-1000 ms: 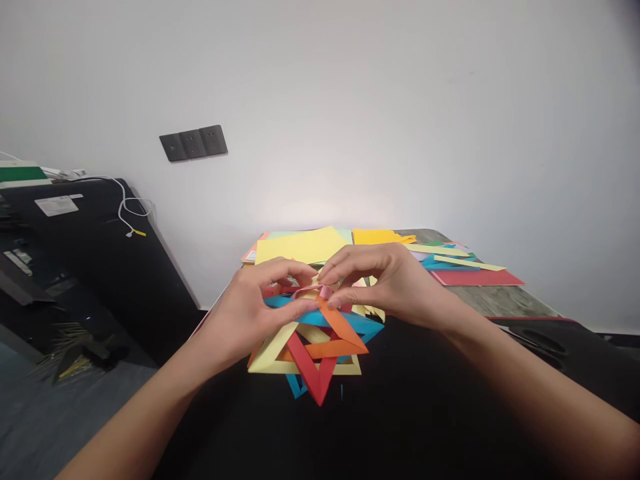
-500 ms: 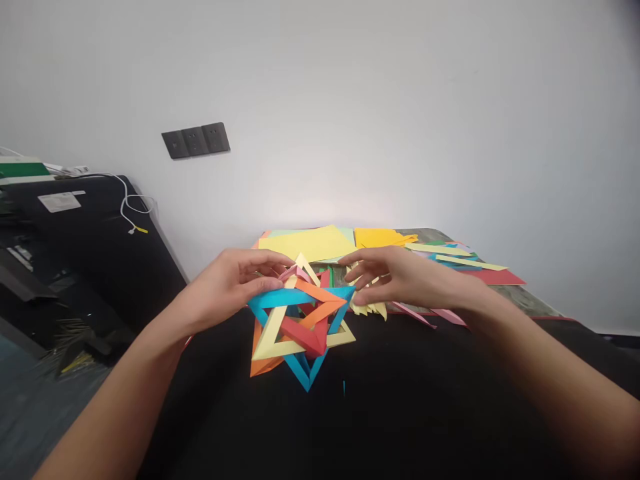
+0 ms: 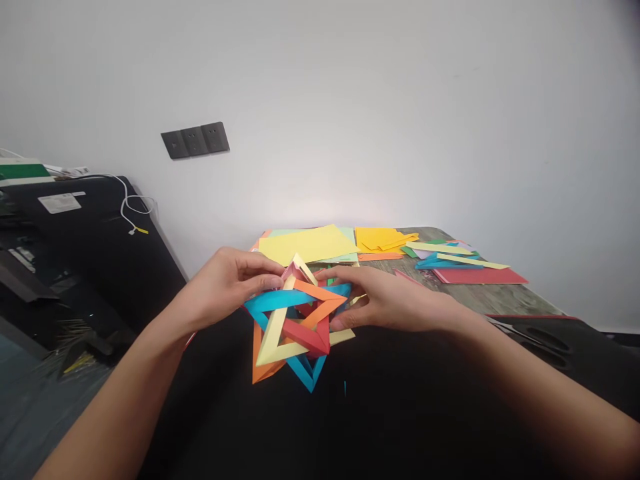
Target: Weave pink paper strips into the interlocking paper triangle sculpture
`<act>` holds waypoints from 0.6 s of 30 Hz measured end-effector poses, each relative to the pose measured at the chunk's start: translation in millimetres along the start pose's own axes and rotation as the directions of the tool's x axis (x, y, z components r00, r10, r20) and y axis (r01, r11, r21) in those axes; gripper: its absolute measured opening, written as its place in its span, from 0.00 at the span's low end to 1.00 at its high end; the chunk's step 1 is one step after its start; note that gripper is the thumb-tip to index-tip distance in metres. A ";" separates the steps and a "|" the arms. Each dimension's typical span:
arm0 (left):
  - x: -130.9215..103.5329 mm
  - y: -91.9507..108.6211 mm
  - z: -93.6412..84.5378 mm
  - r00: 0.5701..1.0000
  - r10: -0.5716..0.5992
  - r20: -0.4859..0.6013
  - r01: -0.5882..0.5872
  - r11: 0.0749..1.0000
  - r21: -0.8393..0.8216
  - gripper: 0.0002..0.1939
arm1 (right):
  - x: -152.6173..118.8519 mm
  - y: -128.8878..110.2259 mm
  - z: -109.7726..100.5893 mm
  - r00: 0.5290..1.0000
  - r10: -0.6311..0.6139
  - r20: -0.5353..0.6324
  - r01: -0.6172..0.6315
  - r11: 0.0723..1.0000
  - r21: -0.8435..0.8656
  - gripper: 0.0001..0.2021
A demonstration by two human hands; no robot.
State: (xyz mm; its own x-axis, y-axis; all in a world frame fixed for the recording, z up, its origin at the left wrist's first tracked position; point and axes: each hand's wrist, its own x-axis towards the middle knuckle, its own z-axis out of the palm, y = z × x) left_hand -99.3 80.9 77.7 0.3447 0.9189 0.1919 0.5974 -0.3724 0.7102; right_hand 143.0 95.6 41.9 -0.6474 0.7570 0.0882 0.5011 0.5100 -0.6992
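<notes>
A multicoloured paper star (image 3: 295, 347), built of interlocked triangular frames in blue, orange, pale yellow and red, is held up by two bare hands above a black surface (image 3: 390, 407), at the lower centre of the view. Its upper rim, at about eleven o'clock on the model, is pinched by the left hand (image 3: 235, 283), the thumb and fingers closed on the paper beside a pink fold. Its side from one to three o'clock is clasped by the right hand (image 3: 380, 297) in a wider, part-open grasp, with curled fingers above and the thumb lower down on the frames; how firmly cannot be told.

Clock positions are taken from the star. At twelve o'clock, a yellow sheet (image 3: 305, 245) is laid over pale green paper on a grey wood-grain table (image 3: 510, 297). Golden-yellow paper (image 3: 375, 238) is piled between one and two. Blue folded strips (image 3: 440, 262) and pale yellow strips (image 3: 475, 261) are heaped between two and three, by a red sheet (image 3: 493, 275). Black loops are partly hidden by the right forearm near three. A blue sliver (image 3: 345, 387) is seen between four and five. A black socket panel (image 3: 195, 140) is mounted on the wall toward eleven.
</notes>
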 end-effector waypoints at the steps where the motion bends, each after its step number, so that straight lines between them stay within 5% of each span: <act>1: -0.2 0.3 0.8 1.000 0.000 -0.005 0.000 1.000 0.002 0.12 | -0.1 0.1 0.4 1.000 0.008 -0.004 -0.008 1.000 0.003 0.30; 18: -1.5 5.7 4.3 0.997 -0.068 -0.022 0.066 0.994 -0.082 0.09 | -0.3 -1.6 -1.2 1.000 0.011 -0.016 -0.012 0.999 -0.032 0.30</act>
State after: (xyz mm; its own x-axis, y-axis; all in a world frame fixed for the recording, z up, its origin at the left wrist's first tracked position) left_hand -93.3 76.9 78.5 0.2871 0.9448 0.1576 0.5573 -0.2986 0.7748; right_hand 143.1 95.1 43.8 -0.6324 0.7693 0.0914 0.5270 0.5137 -0.6771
